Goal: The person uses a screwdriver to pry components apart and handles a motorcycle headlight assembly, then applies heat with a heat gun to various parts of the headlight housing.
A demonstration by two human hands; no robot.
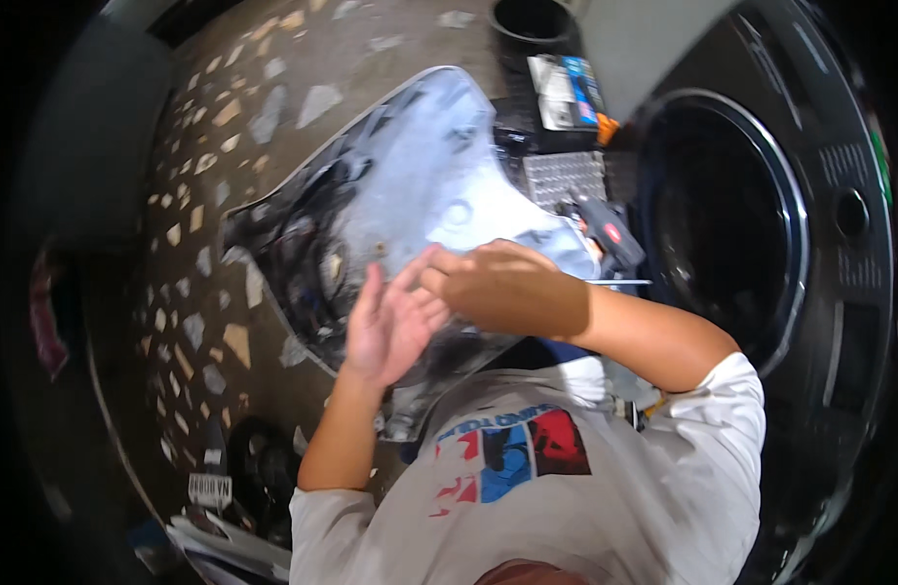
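Observation:
A large curved panel, pale grey with black smudged areas, lies in front of me and looks like a scooter's body panel. Over its near part, my left hand is held palm up, thumb and fingers stretched out. Reaching in from the right, my right hand meets the left fingertips, its fingers bent together. Whatever it may pinch is too small or hidden to make out. Just beyond the right forearm a thin pale rod sticks out to the right.
At right stands a black front-loading washing machine. Near it are a dark power tool, a grey textured tray, a box and a black bucket. Stone-chip flooring lies left; a dark wheel sits lower left.

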